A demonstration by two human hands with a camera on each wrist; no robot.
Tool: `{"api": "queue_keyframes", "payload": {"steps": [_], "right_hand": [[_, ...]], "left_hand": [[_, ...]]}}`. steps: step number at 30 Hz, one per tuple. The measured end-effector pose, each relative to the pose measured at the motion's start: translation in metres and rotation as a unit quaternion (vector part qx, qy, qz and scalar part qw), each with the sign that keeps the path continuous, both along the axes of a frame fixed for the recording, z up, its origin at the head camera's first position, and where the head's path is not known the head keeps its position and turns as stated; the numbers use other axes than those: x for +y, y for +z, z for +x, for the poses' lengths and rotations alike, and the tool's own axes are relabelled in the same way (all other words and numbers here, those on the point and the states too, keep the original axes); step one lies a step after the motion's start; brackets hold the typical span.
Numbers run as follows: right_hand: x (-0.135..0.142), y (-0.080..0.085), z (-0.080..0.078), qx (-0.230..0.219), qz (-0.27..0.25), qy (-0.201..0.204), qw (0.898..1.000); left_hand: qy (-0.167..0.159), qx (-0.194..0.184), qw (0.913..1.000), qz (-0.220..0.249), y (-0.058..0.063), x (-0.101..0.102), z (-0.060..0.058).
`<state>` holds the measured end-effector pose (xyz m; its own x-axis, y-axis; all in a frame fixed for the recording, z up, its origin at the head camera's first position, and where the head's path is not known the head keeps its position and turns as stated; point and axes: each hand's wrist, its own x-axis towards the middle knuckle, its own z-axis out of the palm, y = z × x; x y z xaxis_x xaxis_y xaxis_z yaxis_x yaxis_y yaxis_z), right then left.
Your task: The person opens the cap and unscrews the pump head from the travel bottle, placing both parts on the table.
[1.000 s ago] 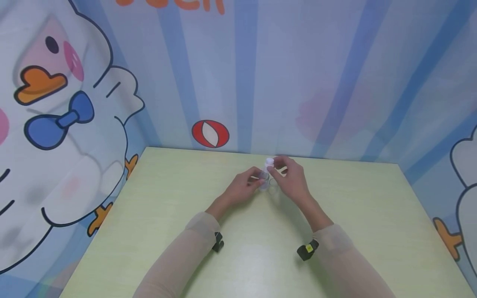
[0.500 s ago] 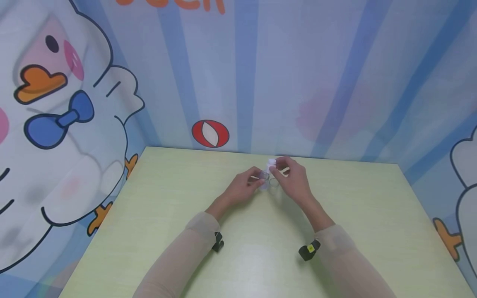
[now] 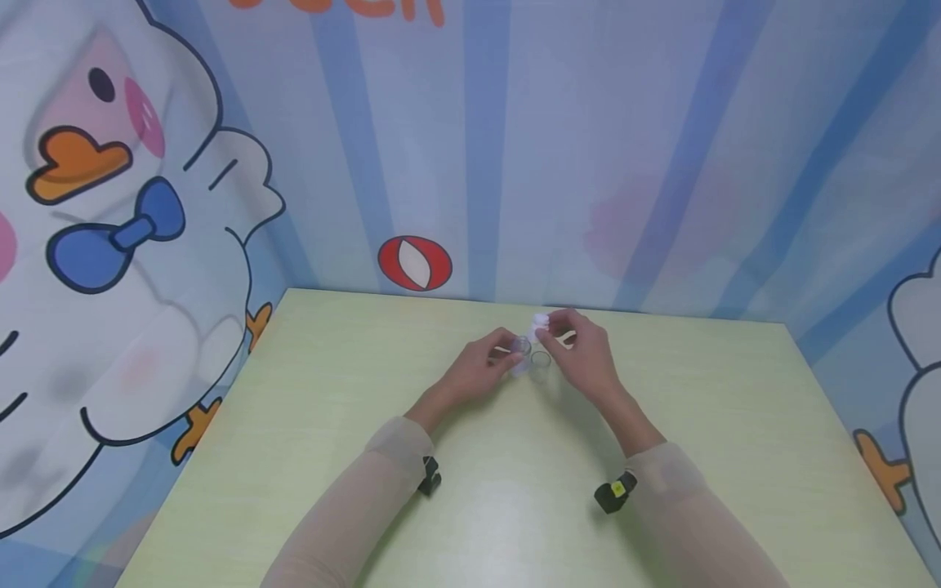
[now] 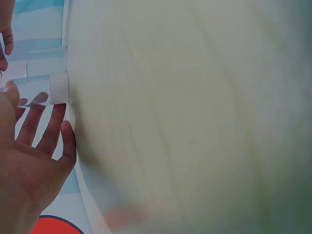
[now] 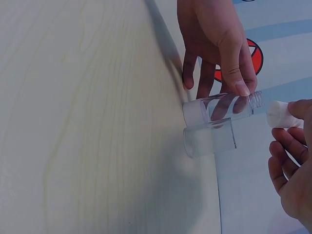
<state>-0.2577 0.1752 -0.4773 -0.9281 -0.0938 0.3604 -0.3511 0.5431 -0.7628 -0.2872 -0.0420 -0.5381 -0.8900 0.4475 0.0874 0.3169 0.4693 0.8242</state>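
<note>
My left hand point(image 3: 481, 365) grips a clear bottle point(image 5: 226, 108) with a white base and a bare threaded neck; the thumb presses near the neck, the fingers behind. It stands upright on the tabletop, its white base point(image 4: 59, 88) at the surface in the left wrist view. Between thumb and fingers, my right hand point(image 3: 586, 353) pinches a white bottle top point(image 5: 280, 115), apart from the neck and a little above it to the right. Close beside the bottle stands a clear open-ended cylindrical cover point(image 5: 209, 139), its rim point(image 3: 540, 353) showing as a ring in the head view.
The pale wood-grain table point(image 3: 470, 506) ends just beyond the hands at a printed backdrop point(image 3: 544, 163) with blue stripes and cartoon ducks. A small black camera point(image 3: 614, 493) sits at the right wrist, another black one point(image 3: 430, 477) at the left.
My right hand has shifted slightly right, carrying the white top from over the bottle's mouth out to its right side. The left hand and the clear cover have stayed in place.
</note>
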Motion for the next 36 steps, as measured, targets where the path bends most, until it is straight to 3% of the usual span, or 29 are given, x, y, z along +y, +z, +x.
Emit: {"api": "queue_keyframes", "payload": {"steps": [36], "right_hand": [[0.011, -0.010, 0.004, -0.019, -0.008, -0.010, 1.000]], "left_hand": [[-0.004, -0.008, 1.0000, -0.001, 0.002, -0.001, 0.002]]}}
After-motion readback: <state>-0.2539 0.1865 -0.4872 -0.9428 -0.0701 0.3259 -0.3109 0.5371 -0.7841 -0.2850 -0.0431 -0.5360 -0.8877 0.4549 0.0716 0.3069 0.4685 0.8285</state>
